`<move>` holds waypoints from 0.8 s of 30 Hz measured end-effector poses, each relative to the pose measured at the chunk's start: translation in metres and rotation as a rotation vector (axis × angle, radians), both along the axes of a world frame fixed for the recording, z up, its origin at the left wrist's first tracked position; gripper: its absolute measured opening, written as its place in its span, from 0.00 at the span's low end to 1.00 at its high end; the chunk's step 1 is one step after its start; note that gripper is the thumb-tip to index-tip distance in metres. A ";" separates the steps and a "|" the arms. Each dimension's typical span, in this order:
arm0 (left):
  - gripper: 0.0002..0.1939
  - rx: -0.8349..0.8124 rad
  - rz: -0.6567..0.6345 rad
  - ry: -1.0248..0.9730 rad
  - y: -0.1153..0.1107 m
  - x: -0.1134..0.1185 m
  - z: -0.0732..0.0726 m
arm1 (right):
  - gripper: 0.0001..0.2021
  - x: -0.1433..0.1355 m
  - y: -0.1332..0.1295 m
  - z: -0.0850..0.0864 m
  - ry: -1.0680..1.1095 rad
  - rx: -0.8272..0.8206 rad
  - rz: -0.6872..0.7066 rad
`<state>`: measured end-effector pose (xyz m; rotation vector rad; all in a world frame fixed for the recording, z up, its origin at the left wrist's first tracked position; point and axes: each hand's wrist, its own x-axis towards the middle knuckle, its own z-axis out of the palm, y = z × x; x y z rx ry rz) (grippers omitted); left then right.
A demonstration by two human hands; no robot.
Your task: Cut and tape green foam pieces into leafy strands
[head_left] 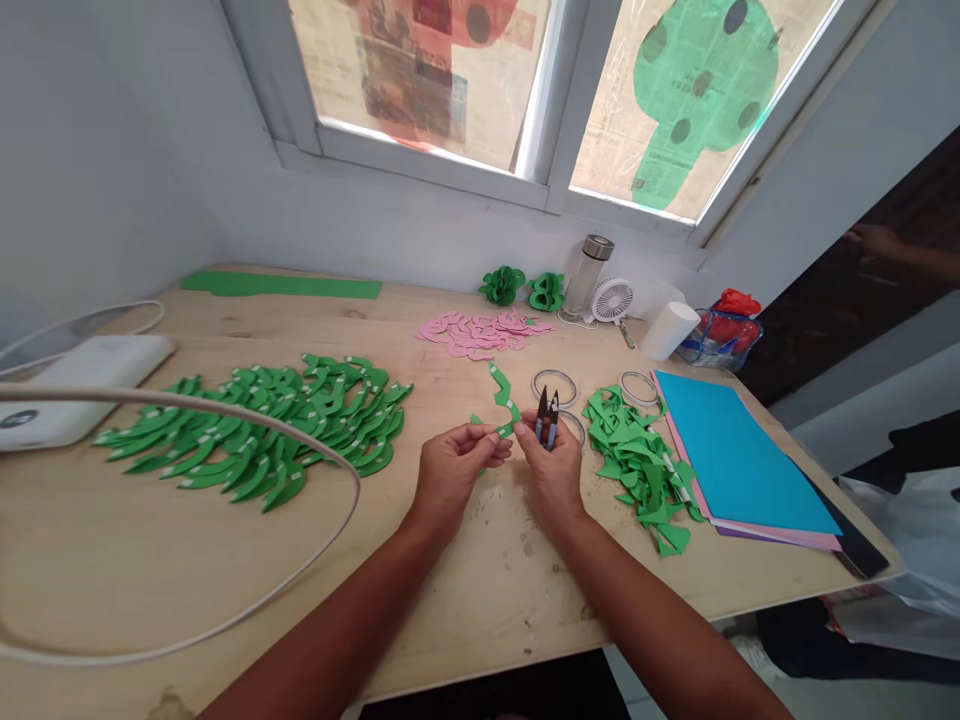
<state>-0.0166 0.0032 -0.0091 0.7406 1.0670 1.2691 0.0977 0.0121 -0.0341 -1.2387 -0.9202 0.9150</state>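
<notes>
A wavy green paper cut-out [502, 385] with small white tape squares is pinched in my left hand [451, 465], near the middle of the table. My right hand [555, 480] is closed round a pair of thread snips [550, 410], blades pointing away from me, while its thumb and finger also touch the cut-out's right edge. Left of my hands spreads a heap of similar green cut-outs [277, 420] with white squares. On the right lies a pile of green paper scraps [641, 460]. Rolls of narrow tape [555, 374] lie just beyond my right hand.
Pink paper cut-outs [480, 332] and two green paper balls [504, 286] sit farther back. Along the wall stand a bottle [589, 275], a small fan [613, 300] and a white roll [670, 332]. Coloured sheets [742, 450] lie right. A cable [330, 540] loops beside a white power bank [82, 385].
</notes>
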 end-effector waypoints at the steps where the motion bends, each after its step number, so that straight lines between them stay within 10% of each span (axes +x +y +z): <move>1: 0.11 -0.001 -0.007 -0.004 0.000 0.000 0.000 | 0.15 0.000 0.000 0.000 0.000 0.001 -0.006; 24: 0.13 0.030 -0.135 0.115 0.002 0.000 0.001 | 0.13 0.002 0.001 0.003 -0.006 -0.003 0.024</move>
